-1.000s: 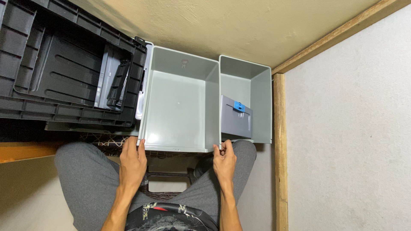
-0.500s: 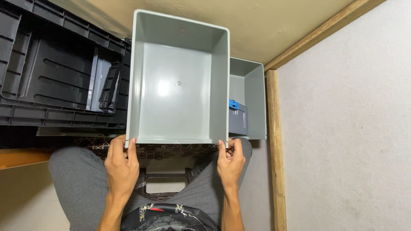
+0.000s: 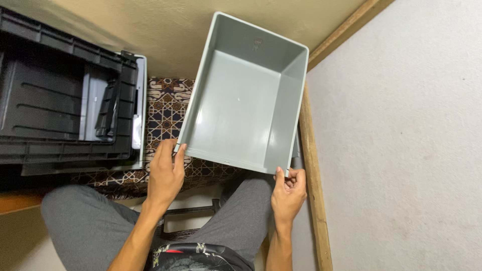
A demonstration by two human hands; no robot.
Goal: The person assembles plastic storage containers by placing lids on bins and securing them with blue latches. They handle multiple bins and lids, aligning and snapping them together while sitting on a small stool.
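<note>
Low in the frame, your left hand [image 3: 165, 173] and right hand [image 3: 288, 188] pinch the near rim of the empty grey bin [image 3: 243, 95] with curled fingers, tilted at centre. Such shallow corner grips could let it slip. Upper left, black crates [image 3: 60, 105] sit stacked; no labels show.

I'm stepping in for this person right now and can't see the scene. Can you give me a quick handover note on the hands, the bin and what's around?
Left hand: grips the near left corner of the empty grey bin.
Right hand: grips the near right corner.
Bin: lifted and tilted, open side toward the camera, over the patterned cloth beside the wooden trim.
Black crate: to the left, untouched.
Done: bin is in hand. Left: it is not yet set down.
</note>
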